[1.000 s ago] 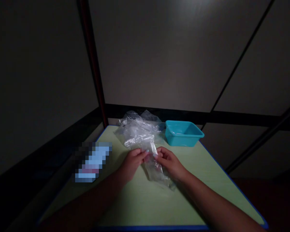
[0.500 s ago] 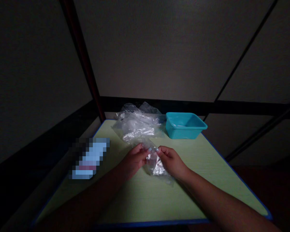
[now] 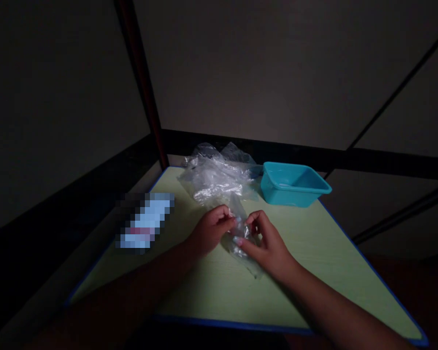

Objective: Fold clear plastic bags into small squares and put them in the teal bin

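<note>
A clear plastic bag, crumpled and shiny, lies between my two hands over the middle of the table. My left hand pinches its upper part between thumb and curled fingers. On the other side, my right hand has its thumb and fingers spread apart around the bag; the thumb lies along the plastic. Just beyond the hands rests a heap of clear plastic bags. Whether anything is inside the bag I hold cannot be made out.
A turquoise plastic basin stands at the back right of the pale green table, which has a blue edge. At the left lies a pixelated, bright screen-like object. Dark panelled walls rise behind.
My right thumb and fingers have parted from their pinch on the bag, while the left fingers have curled in closer. The whole view has shifted slightly, with the basin now appearing farther right.
</note>
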`<control>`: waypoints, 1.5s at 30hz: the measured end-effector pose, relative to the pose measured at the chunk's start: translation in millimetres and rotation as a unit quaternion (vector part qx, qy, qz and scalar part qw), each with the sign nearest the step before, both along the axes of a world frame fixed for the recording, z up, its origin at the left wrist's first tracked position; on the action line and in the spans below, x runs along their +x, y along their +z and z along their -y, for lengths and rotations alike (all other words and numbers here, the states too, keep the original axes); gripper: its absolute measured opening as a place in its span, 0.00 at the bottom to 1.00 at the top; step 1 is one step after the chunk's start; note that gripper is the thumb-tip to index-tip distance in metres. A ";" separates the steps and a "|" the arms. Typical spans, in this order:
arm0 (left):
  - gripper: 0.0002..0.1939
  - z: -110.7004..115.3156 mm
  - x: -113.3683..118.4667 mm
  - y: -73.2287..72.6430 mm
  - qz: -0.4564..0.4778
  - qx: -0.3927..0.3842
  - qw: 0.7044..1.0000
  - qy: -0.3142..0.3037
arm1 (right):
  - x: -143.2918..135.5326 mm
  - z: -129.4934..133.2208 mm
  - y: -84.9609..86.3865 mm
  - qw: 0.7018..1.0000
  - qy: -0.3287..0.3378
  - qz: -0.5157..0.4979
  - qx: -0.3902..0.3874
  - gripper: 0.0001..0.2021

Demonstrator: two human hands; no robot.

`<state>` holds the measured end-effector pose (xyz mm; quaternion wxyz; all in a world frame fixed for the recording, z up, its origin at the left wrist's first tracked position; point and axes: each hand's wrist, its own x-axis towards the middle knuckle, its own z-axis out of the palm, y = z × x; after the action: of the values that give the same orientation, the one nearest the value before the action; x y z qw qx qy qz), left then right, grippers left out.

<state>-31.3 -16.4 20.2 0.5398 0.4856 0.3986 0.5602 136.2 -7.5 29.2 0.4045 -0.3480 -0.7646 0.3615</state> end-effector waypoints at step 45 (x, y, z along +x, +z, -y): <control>0.20 0.0 -1.6 -8.7 0.012 -0.105 0.993 0.059 | -4.8 -17.1 -18.1 0.959 -0.061 -0.181 -0.211 0.22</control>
<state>-32.9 -16.3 11.5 0.5584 0.3955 0.4766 0.5519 131.4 9.6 11.1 0.4746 -0.4000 -0.5625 0.5462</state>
